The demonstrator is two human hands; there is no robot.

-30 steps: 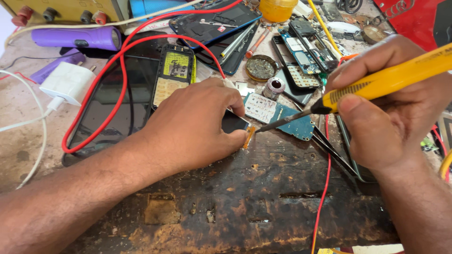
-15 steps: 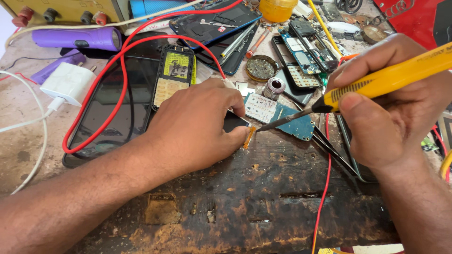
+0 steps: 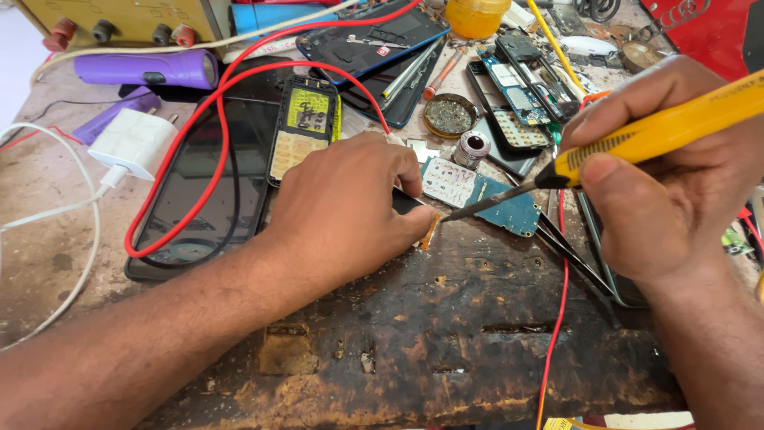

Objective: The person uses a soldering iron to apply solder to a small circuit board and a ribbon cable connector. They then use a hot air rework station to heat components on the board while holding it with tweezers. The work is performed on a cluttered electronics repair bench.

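Small orange part (image 3: pixel 430 232) sits on the dark board, pinched at the left hand (image 3: pixel 350 207) fingertips. Right hand (image 3: pixel 668 183) grips the yellow soldering iron (image 3: pixel 637 139), tip just right of the part. Nothing has shifted since half a second ago: contact is holding. Blue circuit board (image 3: pixel 485 199) lies behind the part.

Free room: the scorched near edge of the tabletop (image 3: pixel 414 350), between the two forearms. Obstacles: red wire (image 3: pixel 219 135) looping over the black phone (image 3: pixel 199 191) at left; opened phones and circuit board (image 3: pixel 485 195) crowding the far edge; tweezers (image 3: pixel 577 255) at right.
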